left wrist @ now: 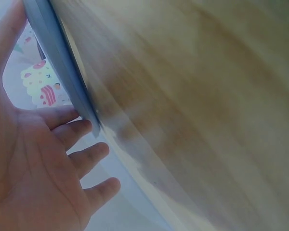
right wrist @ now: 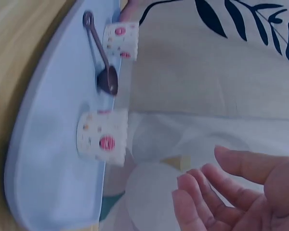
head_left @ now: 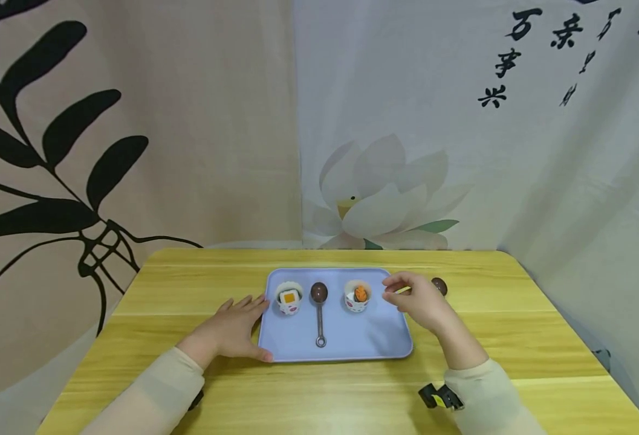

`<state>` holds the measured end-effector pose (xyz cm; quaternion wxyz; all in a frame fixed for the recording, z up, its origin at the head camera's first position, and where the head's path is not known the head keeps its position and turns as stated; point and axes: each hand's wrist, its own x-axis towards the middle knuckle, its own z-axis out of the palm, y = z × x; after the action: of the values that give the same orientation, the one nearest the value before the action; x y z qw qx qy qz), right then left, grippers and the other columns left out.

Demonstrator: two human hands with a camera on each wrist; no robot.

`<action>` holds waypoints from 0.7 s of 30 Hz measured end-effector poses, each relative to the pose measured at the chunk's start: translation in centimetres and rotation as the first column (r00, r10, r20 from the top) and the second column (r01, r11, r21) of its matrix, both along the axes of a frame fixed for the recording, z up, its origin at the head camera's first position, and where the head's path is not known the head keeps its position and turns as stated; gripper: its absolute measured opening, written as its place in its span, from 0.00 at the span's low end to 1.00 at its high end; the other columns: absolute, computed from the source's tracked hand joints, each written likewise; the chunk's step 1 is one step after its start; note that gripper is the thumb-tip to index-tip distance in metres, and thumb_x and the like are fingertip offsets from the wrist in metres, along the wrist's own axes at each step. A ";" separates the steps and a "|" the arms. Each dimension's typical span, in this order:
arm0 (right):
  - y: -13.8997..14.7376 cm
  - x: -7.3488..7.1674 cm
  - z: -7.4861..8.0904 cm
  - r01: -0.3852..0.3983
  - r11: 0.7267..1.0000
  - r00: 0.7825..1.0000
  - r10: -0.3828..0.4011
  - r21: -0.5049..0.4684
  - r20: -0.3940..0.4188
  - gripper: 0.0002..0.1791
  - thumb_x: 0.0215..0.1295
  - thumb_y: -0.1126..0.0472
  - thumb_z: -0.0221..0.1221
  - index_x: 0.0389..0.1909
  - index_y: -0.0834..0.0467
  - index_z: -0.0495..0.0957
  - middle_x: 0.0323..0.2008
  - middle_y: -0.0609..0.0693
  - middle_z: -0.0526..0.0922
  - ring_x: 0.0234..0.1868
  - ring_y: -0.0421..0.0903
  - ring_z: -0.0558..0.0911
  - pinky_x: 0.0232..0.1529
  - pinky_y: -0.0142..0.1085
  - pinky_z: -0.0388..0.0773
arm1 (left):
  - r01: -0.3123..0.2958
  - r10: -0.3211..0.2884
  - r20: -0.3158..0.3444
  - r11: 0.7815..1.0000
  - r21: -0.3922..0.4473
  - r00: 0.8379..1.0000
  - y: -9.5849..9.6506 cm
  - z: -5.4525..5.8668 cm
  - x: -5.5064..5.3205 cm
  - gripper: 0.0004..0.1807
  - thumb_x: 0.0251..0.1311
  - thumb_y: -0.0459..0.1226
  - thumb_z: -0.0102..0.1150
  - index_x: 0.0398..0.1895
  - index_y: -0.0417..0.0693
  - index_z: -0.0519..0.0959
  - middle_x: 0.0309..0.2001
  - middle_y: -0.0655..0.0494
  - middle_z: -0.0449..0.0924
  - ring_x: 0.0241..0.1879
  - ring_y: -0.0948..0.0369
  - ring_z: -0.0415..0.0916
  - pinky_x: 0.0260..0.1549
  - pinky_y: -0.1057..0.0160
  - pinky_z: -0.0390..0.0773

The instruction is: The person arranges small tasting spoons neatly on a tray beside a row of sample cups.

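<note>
A pale blue tray (head_left: 346, 338) lies on the table. My left hand (head_left: 234, 331) touches its left edge, with thumb and fingers spread; the left wrist view shows the palm (left wrist: 33, 168) beside the rim. On the tray stand two printed paper cups. The left cup (head_left: 289, 308) holds a white piece with an orange-yellow square; the right cup (head_left: 356, 306) holds an orange piece and something white. Between them lies a dark brown spoon (head_left: 319, 293), handle toward me. Over the tray's right end my right hand (head_left: 418, 299) hovers, fingers loosely bent, with nothing between them (right wrist: 231, 197).
A dark brown round thing (head_left: 439, 286), partly hidden by my right hand, sits on the wooden table (head_left: 319, 393) right of the tray. Behind the table's far edge hangs a printed curtain (head_left: 232, 151) with leaves, a lotus and writing.
</note>
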<state>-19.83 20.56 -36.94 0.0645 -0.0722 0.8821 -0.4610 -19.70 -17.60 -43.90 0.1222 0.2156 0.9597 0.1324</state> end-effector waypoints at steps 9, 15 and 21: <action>3.5 -0.6 0.4 0.029 0.999 1.000 -0.029 0.021 0.000 0.18 0.72 0.61 0.60 0.56 0.67 0.76 0.49 0.60 0.81 0.42 0.49 0.83 0.45 0.45 0.84 | -0.007 0.007 -0.001 1.000 -0.001 1.000 0.0 0.1 0.0 0.69 0.38 0.73 0.68 0.77 0.38 0.57 0.78 0.45 0.52 0.76 0.39 0.49 0.70 0.33 0.44; 5.6 -0.7 0.0 0.050 0.999 0.998 -0.050 -0.004 0.023 0.19 0.73 0.61 0.59 0.58 0.69 0.74 0.48 0.61 0.81 0.44 0.48 0.81 0.44 0.43 0.84 | -0.010 0.010 0.007 1.000 0.009 1.000 -0.1 -0.2 0.0 0.69 0.38 0.72 0.69 0.77 0.39 0.57 0.78 0.46 0.52 0.76 0.40 0.48 0.71 0.33 0.43; 7.5 -1.2 -0.9 0.089 0.996 0.996 -0.089 0.018 0.026 0.20 0.73 0.61 0.58 0.58 0.70 0.73 0.49 0.62 0.78 0.42 0.47 0.80 0.44 0.42 0.83 | -0.013 0.013 0.008 1.000 0.005 1.000 -0.1 -0.5 -0.1 0.69 0.38 0.73 0.68 0.77 0.40 0.57 0.78 0.47 0.52 0.76 0.41 0.48 0.71 0.33 0.43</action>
<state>-21.04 28.01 -37.88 0.0562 -0.0263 0.8873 -0.4570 -19.82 -17.73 -44.41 0.1246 0.2091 0.9603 0.1365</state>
